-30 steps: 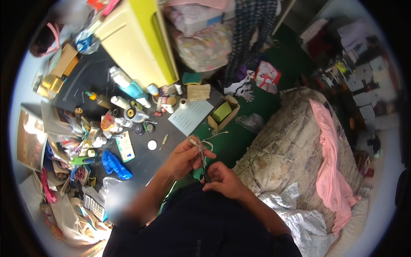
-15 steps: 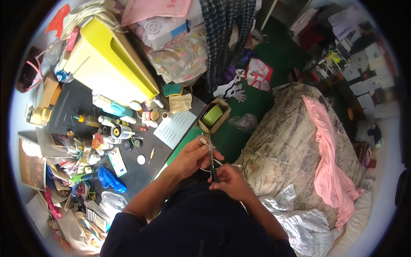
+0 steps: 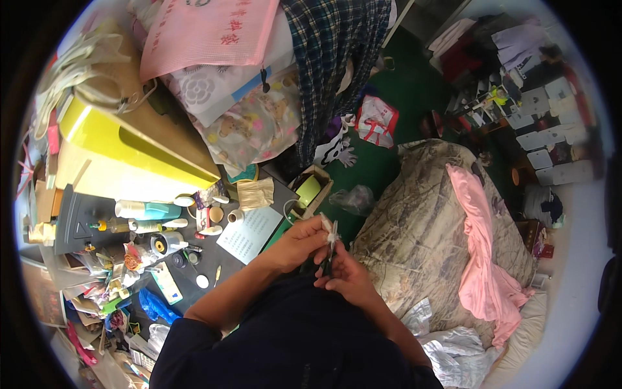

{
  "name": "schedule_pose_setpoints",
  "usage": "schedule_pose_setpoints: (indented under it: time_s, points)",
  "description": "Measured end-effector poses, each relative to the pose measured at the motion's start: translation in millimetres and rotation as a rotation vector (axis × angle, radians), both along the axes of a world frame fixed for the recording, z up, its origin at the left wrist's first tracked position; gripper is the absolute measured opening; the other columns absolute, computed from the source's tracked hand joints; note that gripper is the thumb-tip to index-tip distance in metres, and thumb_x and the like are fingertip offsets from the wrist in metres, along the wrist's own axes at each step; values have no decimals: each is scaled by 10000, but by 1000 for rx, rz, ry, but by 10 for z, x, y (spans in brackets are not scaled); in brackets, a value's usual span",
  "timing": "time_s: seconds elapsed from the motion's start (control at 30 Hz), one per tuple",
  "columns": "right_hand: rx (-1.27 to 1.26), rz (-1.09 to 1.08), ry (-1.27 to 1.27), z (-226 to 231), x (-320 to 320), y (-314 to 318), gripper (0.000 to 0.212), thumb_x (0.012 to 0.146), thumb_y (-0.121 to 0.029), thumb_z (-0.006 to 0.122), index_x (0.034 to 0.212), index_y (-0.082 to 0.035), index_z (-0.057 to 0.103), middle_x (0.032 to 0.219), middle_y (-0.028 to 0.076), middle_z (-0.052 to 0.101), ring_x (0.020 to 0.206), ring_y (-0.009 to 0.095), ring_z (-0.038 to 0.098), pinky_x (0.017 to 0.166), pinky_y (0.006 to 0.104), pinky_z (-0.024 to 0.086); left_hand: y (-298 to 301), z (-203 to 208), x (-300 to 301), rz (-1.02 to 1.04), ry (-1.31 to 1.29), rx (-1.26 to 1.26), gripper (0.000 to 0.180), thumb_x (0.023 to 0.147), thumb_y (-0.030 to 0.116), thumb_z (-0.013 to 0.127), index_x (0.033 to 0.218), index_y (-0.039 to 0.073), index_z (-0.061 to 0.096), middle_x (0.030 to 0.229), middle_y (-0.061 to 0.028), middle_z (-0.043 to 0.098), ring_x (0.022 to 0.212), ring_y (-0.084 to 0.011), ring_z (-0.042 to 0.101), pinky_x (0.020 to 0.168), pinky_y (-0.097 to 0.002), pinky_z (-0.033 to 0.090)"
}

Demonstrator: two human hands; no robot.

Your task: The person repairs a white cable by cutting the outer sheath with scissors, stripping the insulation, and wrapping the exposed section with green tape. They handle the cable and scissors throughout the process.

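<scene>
In front of my body, my left hand [image 3: 303, 244] pinches a white cord [image 3: 333, 235], one end of which sticks up past the fingertips. My right hand [image 3: 346, 273] is closed around the dark handles of what look like scissors [image 3: 328, 260]. Their slim metal blades point up, away from my body, and lie against the cord at the left fingertips. Fingers cover much of the tool, so whether the blades are apart cannot be seen. Just beyond the hands stands an open cardboard box [image 3: 322, 202] with a green round item [image 3: 308, 191] inside.
At the left, a dark table [image 3: 206, 258] carries bottles, tape rolls, a printed sheet [image 3: 249, 235] and a blue plastic bag [image 3: 155, 305]. A yellow-and-white bin-like box [image 3: 129, 152] stands behind. To the right, a patterned cover [image 3: 408, 220] bears a pink cloth [image 3: 476, 227].
My view has shifted, so the table and box sit further left. Both hands have come closer together, and the white cord's loose loop by the right hand no longer shows.
</scene>
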State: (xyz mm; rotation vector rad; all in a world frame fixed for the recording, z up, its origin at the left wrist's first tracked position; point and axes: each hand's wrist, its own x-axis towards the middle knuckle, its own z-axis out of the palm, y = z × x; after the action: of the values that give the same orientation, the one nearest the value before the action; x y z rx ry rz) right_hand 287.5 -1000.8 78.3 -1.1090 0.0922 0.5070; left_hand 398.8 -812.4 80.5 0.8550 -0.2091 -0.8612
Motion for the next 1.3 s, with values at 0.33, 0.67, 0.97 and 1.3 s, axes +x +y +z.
schedule_pose_setpoints:
  time_s: [0.33, 0.67, 0.97, 1.3]
  points:
    - [-79, 88, 105, 10, 788, -498, 309, 949, 57, 667, 1187, -11, 482, 1198, 203, 668, 1044, 280, 726, 889, 381, 604, -336, -217, 632, 114, 97, 37, 136, 1091, 198, 515, 1132, 81, 572, 982, -107, 698, 691, -80, 550, 651, -215, 452]
    - [-153, 242, 106, -76, 1470, -1139, 256, 934, 35, 701, 1107, -11, 518, 1060, 164, 724, 895, 209, 751, 770, 312, 625, -888, -110, 1000, 314, 130, 173, 259, 1124, 303, 426, 1090, 89, 569, 943, -60, 711, 683, -74, 537, 639, -220, 430]
    - [-171, 325, 73, -159, 1733, -1463, 291, 884, 60, 741, 1080, -7, 536, 1033, 152, 723, 863, 212, 756, 751, 314, 637, -1276, -232, 980, 480, 183, 149, 324, 1125, 351, 414, 1054, 94, 599, 864, -43, 698, 630, -71, 477, 585, -226, 363]
    - [-102, 384, 64, -169, 1834, -1604, 202, 976, -19, 673, 1107, -9, 519, 1061, 167, 718, 866, 207, 746, 755, 319, 620, -1406, -257, 939, 643, 118, 151, 307, 1131, 309, 418, 1069, 64, 593, 882, -84, 707, 618, -88, 482, 586, -228, 395]
